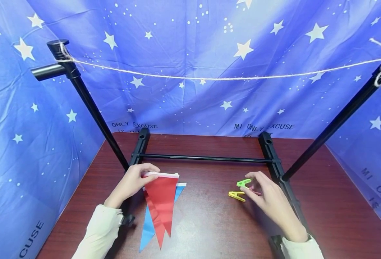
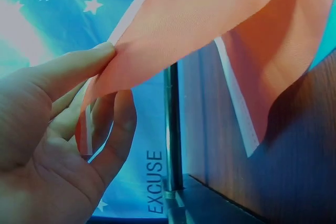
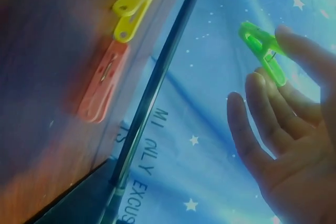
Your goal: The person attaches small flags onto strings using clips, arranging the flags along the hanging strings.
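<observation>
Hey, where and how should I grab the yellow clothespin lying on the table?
Probably best to pinch the yellow clothespin by its two spread handles, coming from above on the right. In the head view, it opens in a V toward the right hand, narrow end pointing left. The pink clothespin lies close to those handles, so a steep approach looks safer.

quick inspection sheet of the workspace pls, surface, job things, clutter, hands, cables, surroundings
Surface: reddish-brown table, shiny in places
Job's things: held red pennant; second red pennant and blue pennant behind it; green clip, held; yellow clip and pink clip on the table
Clutter: nothing seen
Hands: left hand pinches the pennant's white edge; right hand pinches the green clip
Cables: nothing seen; white string spans the black stand
Surroundings: blue star-printed cloth behind and at both sides
</observation>
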`<state>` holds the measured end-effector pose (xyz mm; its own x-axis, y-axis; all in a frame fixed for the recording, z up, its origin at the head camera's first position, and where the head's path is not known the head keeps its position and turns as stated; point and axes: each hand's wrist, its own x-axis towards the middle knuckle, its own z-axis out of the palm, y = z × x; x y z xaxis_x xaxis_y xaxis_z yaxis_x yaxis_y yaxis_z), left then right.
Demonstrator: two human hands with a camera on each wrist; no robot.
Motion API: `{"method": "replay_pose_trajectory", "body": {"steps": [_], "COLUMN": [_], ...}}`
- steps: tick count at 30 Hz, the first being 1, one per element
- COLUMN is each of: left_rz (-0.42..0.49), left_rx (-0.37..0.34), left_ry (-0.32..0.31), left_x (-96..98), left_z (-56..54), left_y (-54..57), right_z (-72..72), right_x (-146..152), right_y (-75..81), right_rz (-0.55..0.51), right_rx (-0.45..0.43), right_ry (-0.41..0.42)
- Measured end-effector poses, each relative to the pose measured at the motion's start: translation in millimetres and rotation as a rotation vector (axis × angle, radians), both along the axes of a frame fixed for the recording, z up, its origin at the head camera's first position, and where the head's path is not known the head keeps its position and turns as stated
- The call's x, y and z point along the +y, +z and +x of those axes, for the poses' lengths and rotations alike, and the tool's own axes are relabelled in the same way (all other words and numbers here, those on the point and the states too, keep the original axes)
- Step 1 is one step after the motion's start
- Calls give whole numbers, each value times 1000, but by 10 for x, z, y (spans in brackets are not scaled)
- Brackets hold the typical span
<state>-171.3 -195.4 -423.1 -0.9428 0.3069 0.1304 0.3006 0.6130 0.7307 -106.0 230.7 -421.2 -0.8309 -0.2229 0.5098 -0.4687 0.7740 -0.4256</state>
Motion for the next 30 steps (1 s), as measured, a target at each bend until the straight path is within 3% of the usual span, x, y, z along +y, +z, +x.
{"method": "replay_pose_trajectory", "body": {"steps": [8,16,30], "left_rz": [60,104,197], "left_rx": [35,66,32], "left_ry": [30,32,8], "left_x": [-30,-40,-39], "left_z": [46,47,55], "left_y": [87,99,212], "right_z": [-85,-153,-263], "right_x": [-106,-240,-462], "right_y": [97,172,332], "right_rz": [-103,-137,-201], "right_rx": [9,20,16], "right_ry": [52,90,150]}}
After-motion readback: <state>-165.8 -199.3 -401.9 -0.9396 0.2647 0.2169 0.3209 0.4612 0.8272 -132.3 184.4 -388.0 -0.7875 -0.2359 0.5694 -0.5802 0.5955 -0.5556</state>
